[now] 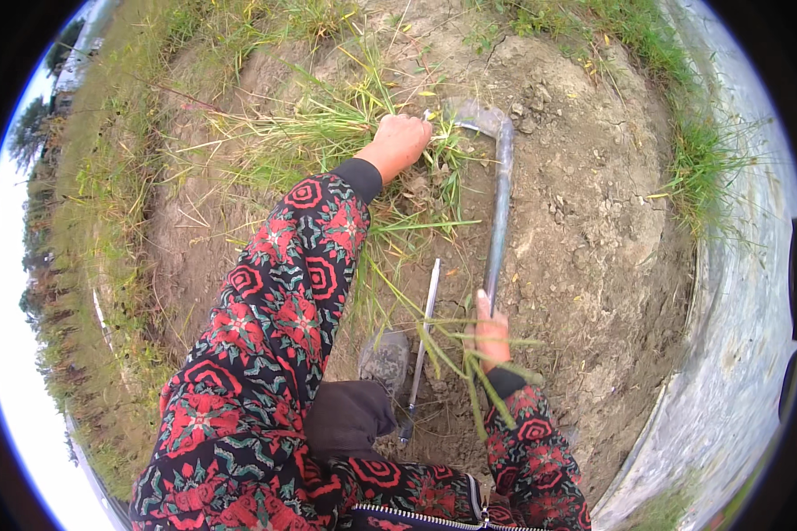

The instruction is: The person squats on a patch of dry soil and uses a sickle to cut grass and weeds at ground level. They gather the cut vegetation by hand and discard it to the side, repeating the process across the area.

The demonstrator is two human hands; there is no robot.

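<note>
My left hand [402, 138] is closed around a bunch of long green and yellowed grass [319, 126], whose stems fan out to the left. Lower on the right, my right hand [491, 334] grips the straight handle of a sickle [501, 192]. The sickle's curved metal blade [468, 114] points left, just right of my left fist, beside the leafy tuft [448, 146]. Where the blade tip meets the stems is hard to make out. Grass seed heads [468, 365] hang in front of my right wrist and partly hide it.
A thin metal rod [428, 305] with a dark lower end lies beside my shoe [385, 358]. Dry, cracked soil [591, 279] spreads to the right, bordered by grass clumps [697, 159] and a pale paved strip [737, 318]. Taller grass [106, 226] grows along the left.
</note>
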